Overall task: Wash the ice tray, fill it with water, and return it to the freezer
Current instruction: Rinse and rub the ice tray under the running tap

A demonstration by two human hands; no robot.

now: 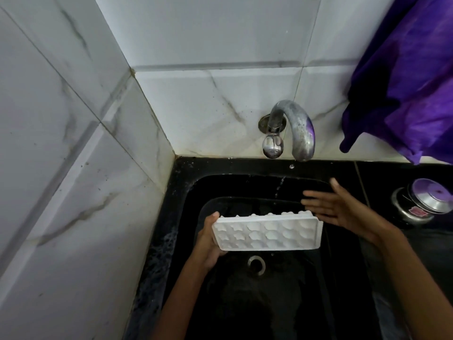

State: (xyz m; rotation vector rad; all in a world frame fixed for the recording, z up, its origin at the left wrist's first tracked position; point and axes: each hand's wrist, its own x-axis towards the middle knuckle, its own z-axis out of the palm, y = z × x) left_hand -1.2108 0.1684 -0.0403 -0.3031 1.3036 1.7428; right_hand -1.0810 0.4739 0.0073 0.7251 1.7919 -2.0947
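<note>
While a thin trickle falls from the curved metal tap (pixel 291 130), a person holds a white ice tray (pixel 267 231) over the black sink (pixel 181 182), above the drain (pixel 256 265). The left hand (pixel 208 241) grasps the tray's left end, tilting its cups toward the camera. The right hand (pixel 343 207) hovers open, fingers spread, just beside the tray's right end. A steel container (pixel 420 202) on the counter carries a red label, unreadable. Purple cloth (pixel 404 77) hangs above.
</note>
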